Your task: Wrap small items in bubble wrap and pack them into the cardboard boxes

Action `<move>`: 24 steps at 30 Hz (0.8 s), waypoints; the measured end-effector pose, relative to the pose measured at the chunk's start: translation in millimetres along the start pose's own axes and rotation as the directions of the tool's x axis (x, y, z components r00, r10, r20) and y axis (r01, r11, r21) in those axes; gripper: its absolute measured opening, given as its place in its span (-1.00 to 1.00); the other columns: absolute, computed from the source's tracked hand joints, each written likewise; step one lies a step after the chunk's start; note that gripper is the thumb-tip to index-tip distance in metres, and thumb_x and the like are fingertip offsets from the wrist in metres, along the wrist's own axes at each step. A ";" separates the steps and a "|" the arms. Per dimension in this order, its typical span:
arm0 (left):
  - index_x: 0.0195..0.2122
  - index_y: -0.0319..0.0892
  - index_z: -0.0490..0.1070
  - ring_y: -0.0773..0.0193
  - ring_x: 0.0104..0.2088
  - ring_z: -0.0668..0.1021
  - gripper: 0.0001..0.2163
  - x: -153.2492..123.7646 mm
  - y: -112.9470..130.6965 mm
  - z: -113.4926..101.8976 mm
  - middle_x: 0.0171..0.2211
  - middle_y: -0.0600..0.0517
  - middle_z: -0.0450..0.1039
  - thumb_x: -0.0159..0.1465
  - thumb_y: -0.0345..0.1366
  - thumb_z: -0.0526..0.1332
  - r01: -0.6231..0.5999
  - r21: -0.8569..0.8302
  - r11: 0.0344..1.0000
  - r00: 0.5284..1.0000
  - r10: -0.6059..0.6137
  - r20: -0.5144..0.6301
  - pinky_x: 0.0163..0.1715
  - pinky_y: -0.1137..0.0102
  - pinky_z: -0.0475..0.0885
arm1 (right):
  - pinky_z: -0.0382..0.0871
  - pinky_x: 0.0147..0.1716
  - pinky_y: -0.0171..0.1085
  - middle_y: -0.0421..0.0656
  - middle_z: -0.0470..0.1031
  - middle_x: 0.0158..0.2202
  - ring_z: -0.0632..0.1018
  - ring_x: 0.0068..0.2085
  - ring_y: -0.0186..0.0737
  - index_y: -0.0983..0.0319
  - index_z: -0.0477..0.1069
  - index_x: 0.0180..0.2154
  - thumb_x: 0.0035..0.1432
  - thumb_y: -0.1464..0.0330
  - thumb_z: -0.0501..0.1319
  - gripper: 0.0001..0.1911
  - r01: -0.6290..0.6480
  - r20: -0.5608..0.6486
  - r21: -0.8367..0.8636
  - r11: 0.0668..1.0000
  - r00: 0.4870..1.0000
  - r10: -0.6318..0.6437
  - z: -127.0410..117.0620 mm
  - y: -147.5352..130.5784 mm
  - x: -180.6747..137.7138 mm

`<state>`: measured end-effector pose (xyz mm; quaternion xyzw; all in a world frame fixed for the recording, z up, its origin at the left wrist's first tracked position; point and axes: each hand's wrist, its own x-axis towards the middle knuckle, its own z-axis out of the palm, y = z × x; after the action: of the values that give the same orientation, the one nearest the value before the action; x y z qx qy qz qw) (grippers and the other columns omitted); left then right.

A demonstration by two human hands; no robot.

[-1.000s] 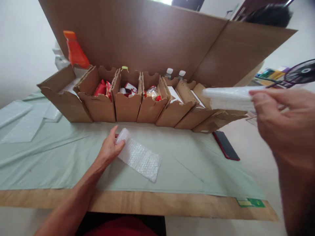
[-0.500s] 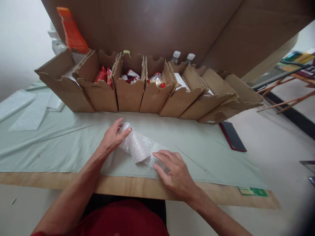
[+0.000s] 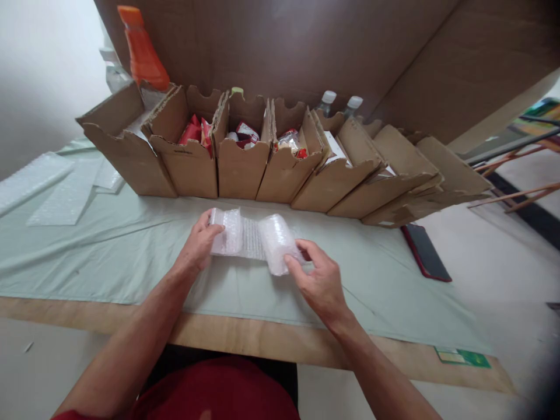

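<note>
A strip of bubble wrap (image 3: 251,238) stretches between my hands above the green cloth (image 3: 236,294). Its left end is folded over, and my left hand (image 3: 200,240) pinches that end between thumb and fingers. Toward the right the strip runs into a thick bubble-wrap roll (image 3: 277,242). My right hand (image 3: 318,274) grips the right side of this roll, thumb in front and fingers partly hidden behind. Whether anything lies inside the roll, I cannot tell.
Several cardboard bins (image 3: 240,172) line the back, some holding red packets. An orange bottle (image 3: 144,52) rises behind the leftmost bin. Flat bubble-wrap sheets (image 3: 65,192) lie at left. A dark flat case (image 3: 426,254) rests at the right edge.
The roll has moved right into my right hand, which has closed on it. My left hand now holds the folded end, and the strip lies straighter between both hands.
</note>
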<state>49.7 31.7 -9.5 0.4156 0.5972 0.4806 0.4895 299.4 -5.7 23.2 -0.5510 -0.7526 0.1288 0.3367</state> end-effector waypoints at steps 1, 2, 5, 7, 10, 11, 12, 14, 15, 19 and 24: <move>0.20 -0.21 0.29 0.14 -0.23 0.56 -0.40 -0.6 0.4 0.6 -0.15 -0.05 0.52 0.09 -0.18 0.16 0.016 -0.044 0.999 1.000 -0.015 0.010 -0.19 0.28 0.49 | 0.39 -0.19 -0.17 -0.13 0.62 -0.22 0.56 -0.27 -0.14 0.21 0.48 -0.10 0.30 0.31 0.19 -0.81 0.028 -0.066 -0.036 0.999 0.997 -0.031 -3.8 1.4 -0.4; 0.18 -0.20 0.30 0.13 -0.22 0.56 -0.40 -1.7 1.1 1.3 -0.15 -0.05 0.52 0.07 -0.19 0.17 0.014 -0.027 1.000 1.000 -0.013 0.027 -0.17 0.27 0.49 | 0.38 -0.16 -0.15 -0.11 0.62 -0.21 0.57 -0.23 -0.11 0.22 0.49 -0.09 0.32 0.31 0.18 -0.80 0.064 -0.098 -0.083 0.994 0.993 -0.072 -4.6 2.0 -1.5; 0.12 -0.17 0.37 0.10 -0.17 0.55 -0.45 -5.4 3.0 0.6 -0.16 -0.02 0.53 0.05 -0.21 0.18 -0.081 0.183 0.980 0.988 0.054 0.147 -0.11 0.25 0.45 | 0.37 -0.09 -0.05 0.02 0.64 -0.07 0.61 -0.09 0.02 0.28 0.48 0.01 0.36 0.27 0.17 -0.71 0.160 0.081 -0.202 0.966 0.986 -0.146 7.4 0.2 -7.6; 0.06 -0.16 0.43 0.10 -0.20 0.55 -0.51 -5.2 3.3 -4.3 -0.21 0.00 0.54 0.09 -0.19 0.13 -0.158 0.352 0.923 0.969 0.077 0.233 -0.16 0.26 0.44 | 0.39 -0.07 0.00 0.07 0.62 0.01 0.61 -0.02 0.09 0.29 0.46 0.08 0.36 0.18 0.20 -0.61 0.186 0.269 -0.210 0.960 0.955 -0.126 14.4 -0.7 -9.8; 0.10 -0.17 0.44 0.12 -0.31 0.56 -0.51 0.3 2.4 -15.5 -0.30 0.00 0.54 0.17 -0.13 0.10 -0.154 0.537 0.830 0.976 0.043 0.214 -0.29 0.28 0.43 | 0.42 -0.06 0.01 0.05 0.64 0.00 0.64 -0.08 0.04 0.30 0.46 0.11 0.40 0.11 0.19 -0.55 0.172 0.288 -0.183 0.968 0.951 -0.114 -3.2 4.0 -1.9; 0.16 -0.20 0.42 0.11 -0.34 0.56 -0.47 2.5 1.9 -18.5 -0.30 -0.01 0.55 0.19 -0.09 0.12 -0.128 0.591 0.796 0.985 0.030 0.172 -0.30 0.27 0.43 | 0.43 -0.07 0.00 0.04 0.65 -0.03 0.65 -0.13 0.01 0.30 0.48 0.09 0.41 0.12 0.16 -0.57 0.168 0.226 -0.187 0.968 0.966 -0.124 -18.0 6.9 5.6; 0.22 -0.24 0.38 0.10 -0.36 0.56 -0.41 4.1 1.7 -20.3 -0.27 -0.04 0.56 0.20 -0.06 0.14 -0.103 0.635 0.765 0.993 0.038 0.115 -0.30 0.23 0.45 | 0.44 -0.08 -0.01 0.01 0.67 -0.07 0.66 -0.17 -0.02 0.28 0.51 0.05 0.42 0.14 0.15 -0.60 0.170 0.150 -0.203 0.964 0.979 -0.141 -36.1 10.0 16.4; 0.30 -0.30 0.29 0.06 -0.31 0.59 -0.34 4.4 1.8 -19.6 -0.10 -0.17 0.55 0.23 -0.02 0.17 -0.094 0.689 0.719 0.989 0.147 -0.019 -0.22 0.13 0.49 | 0.45 -0.08 -0.02 -0.04 0.68 -0.13 0.66 -0.19 -0.04 0.22 0.57 -0.04 0.41 0.17 0.15 -0.67 0.181 0.005 -0.262 0.948 0.982 -0.187 -75.8 15.7 48.3; 0.31 -0.31 0.29 0.01 -0.23 0.61 -0.34 2.7 2.4 -16.9 -0.01 -0.23 0.51 0.25 -0.03 0.17 -0.136 0.699 0.702 0.963 0.258 -0.072 -0.17 0.08 0.51 | 0.44 -0.05 -0.01 -0.05 0.68 -0.12 0.65 -0.12 0.00 0.20 0.58 -0.07 0.38 0.19 0.16 -0.70 0.178 -0.056 -0.304 0.936 0.977 -0.204 -94.0 18.2 68.6; 0.27 -0.17 0.32 -0.14 0.24 0.42 -0.50 -15.2 3.1 5.1 0.27 -0.28 0.29 0.34 -0.15 0.22 -0.565 0.660 0.495 0.704 0.707 0.072 0.17 -0.04 0.41 | 0.46 -0.06 -0.01 -0.08 0.66 -0.09 0.63 -0.09 0.03 0.13 0.59 -0.10 0.31 0.31 0.13 -0.73 0.163 0.026 -0.360 0.919 0.986 -0.165 -133.7 28.3 160.9; 0.20 -0.09 0.38 -0.20 0.35 0.30 -0.54 -36.5 -14.8 36.8 0.34 -0.24 0.23 0.25 -0.30 0.29 -0.845 0.458 0.277 0.517 0.645 0.563 0.23 -0.14 0.35 | 0.42 -0.20 -0.13 -0.17 0.54 -0.46 0.55 -0.34 -0.12 0.17 0.50 -0.46 0.22 0.53 0.14 -0.73 0.165 0.533 -0.413 0.895 0.841 0.091 -128.6 32.1 240.9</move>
<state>91.9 -0.3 -19.5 0.8563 0.3865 0.3321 0.0844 366.7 203.8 188.2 -0.5392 -0.8363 0.0968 -0.0205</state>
